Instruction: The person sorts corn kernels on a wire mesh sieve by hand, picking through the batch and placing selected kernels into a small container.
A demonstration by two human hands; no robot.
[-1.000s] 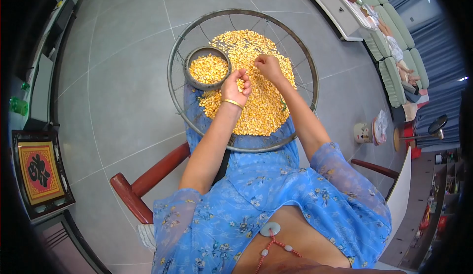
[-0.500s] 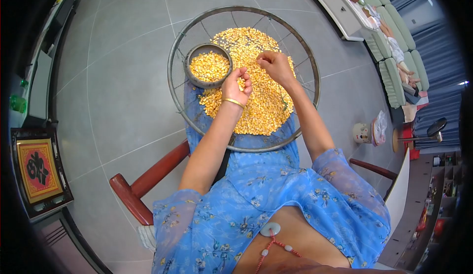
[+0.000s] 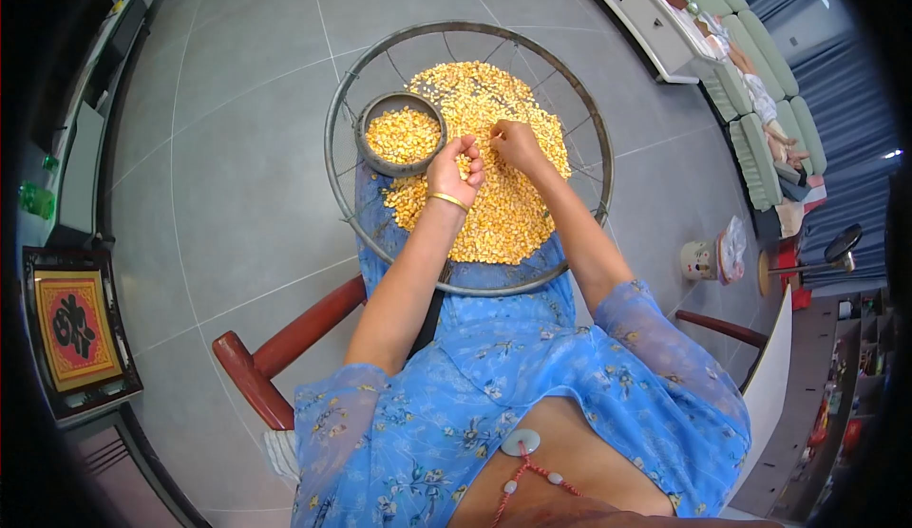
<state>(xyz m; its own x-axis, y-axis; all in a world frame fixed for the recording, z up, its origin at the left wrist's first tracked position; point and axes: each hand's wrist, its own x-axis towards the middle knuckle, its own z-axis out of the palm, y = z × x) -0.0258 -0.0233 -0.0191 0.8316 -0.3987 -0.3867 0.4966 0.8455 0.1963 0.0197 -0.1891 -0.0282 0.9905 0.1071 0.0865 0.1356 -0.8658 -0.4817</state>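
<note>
Kernels (image 3: 503, 219) are lying spread inside the hoop (image 3: 329, 139), with more sitting in the bowl (image 3: 380, 163) toward its left side. Beside the bowl, the left hand (image 3: 454, 175) is curling its fingers loosely inward, cradling a few, while the right hand (image 3: 519, 148) is keeping its fingertips pinched together over the spread, their contents too small to tell.

A broad spread of loose corn kernels (image 3: 503, 219) is being carried by a round tray (image 3: 329, 143) (a hoop-like grey rim is being shown). Near the rim's left side, a dark bowl (image 3: 387, 166) of kernels is also being supported.
</note>
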